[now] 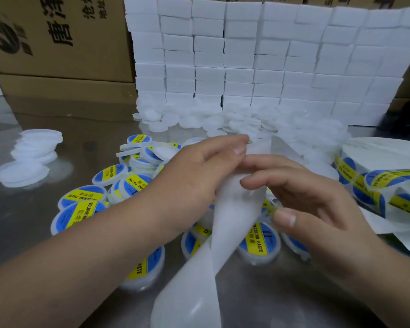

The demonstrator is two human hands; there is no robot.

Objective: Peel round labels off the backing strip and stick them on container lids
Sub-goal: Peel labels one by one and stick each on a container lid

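Observation:
A white backing strip runs from the bottom of the view up between my hands. My left hand pinches the strip near its top, fingers pointing right. My right hand holds the strip from the right, its fingers curled against it and the thumb toward me. Whether a label sits under the fingers is hidden. Under and around my hands lie several white lids with blue-and-yellow round labels. A roll of labels lies at the right, with its strip trailing off.
Plain white lids lie at the left, and a larger heap lies at the foot of a wall of stacked white boxes. Cardboard cartons stand at the back left. The metal tabletop shows at the front left.

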